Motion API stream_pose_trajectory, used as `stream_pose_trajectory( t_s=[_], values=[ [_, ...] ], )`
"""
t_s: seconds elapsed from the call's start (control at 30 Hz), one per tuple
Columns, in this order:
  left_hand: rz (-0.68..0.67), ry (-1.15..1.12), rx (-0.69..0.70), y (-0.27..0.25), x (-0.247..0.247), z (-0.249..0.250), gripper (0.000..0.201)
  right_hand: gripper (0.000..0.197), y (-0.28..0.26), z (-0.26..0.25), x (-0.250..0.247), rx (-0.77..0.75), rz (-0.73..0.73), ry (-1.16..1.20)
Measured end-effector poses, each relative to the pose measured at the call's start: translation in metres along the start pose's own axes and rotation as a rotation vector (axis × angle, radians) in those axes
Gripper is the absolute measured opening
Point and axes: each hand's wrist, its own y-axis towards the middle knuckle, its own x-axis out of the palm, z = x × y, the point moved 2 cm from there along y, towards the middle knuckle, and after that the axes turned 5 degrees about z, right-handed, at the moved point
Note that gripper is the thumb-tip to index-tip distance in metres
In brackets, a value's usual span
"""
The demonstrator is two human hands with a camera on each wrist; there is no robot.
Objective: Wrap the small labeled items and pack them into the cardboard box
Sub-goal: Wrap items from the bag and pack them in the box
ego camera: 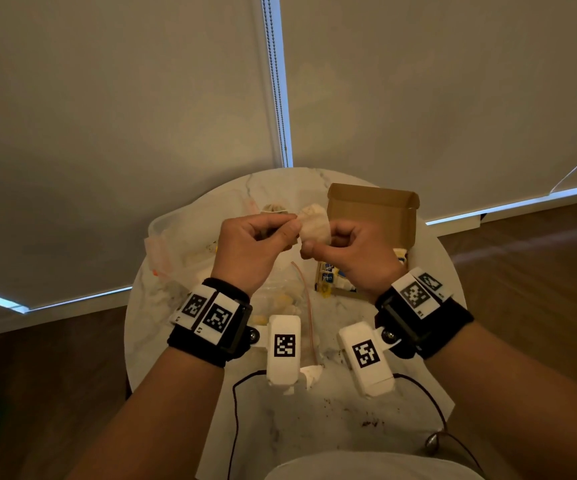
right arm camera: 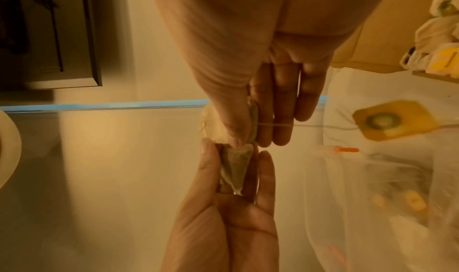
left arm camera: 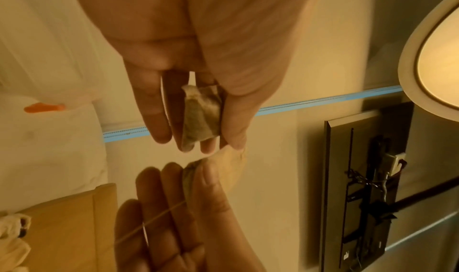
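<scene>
Hands: two, raised together above the tabletop (ego camera: pixel 162 341).
Left hand (ego camera: pixel 250 249): grip pinches one tea bag (left arm camera: pixel 202 117) between thumb and fingers.
Right hand (ego camera: pixel 356 252): grip pinches a second tea bag (right arm camera: pixel 253 123), its string running to a yellow tag (right arm camera: pixel 395 122), with pale wrapping paper (ego camera: pixel 314 223).
Cardboard box (ego camera: pixel 373 213): one, open, holding several wrapped items; count unclear.
Plastic bag (ego camera: pixel 176 244): one, clear, left of the box.

Head view looks down from above; both wrist views, close along the fingers, share the hands' meeting point.
</scene>
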Motion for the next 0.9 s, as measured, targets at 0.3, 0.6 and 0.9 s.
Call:
stream_pose_trajectory(
  t_s=[0.3,0.6,0.9],
  values=[
    [-0.03,-0.02,-0.024,0.004,0.007,0.007,0.016,0.025,-0.008,0.019,-0.006,0.105,-0.18,-0.091],
    [-0.077,-0.026,-0.078,0.009,0.008,0.006,0.014,0.011,-0.018,0.032,-0.004,0.067,-0.309,-0.054],
    [-0.115,-0.002,-0.074,0.016,0.001,0.006,0.017,0.018,-0.021,0.039,-0.009,0.207,-0.215,-0.029]
  ],
)
